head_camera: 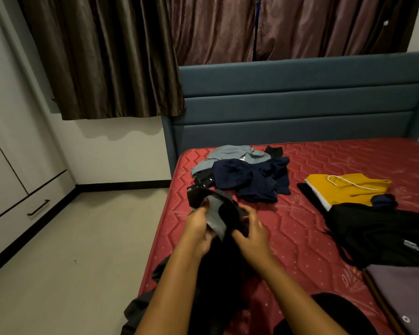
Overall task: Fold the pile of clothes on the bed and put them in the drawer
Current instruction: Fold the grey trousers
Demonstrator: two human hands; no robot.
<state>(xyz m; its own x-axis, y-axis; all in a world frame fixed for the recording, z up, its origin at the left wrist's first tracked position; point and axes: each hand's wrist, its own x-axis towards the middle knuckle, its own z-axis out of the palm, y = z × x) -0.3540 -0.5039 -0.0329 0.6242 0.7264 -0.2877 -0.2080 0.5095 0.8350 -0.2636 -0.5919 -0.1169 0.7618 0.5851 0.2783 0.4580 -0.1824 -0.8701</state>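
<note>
A black garment with a grey lining (217,215) hangs between my hands above the red mattress (300,233). My left hand (200,228) grips its upper left part, and my right hand (254,234) grips its right side. The rest of the garment trails down toward me over the mattress edge. Behind it lies a loose pile of clothes (247,175): a navy piece, a pale blue-grey piece and dark items. The drawer (32,209) with a dark handle sits low in the white wardrobe on the left, closed.
To the right on the mattress lie yellow shorts with a white cord (348,189), a black garment with a small label (382,233) and a purple-grey piece (404,293). A blue padded headboard (300,105) stands behind. Pale floor runs between bed and wardrobe.
</note>
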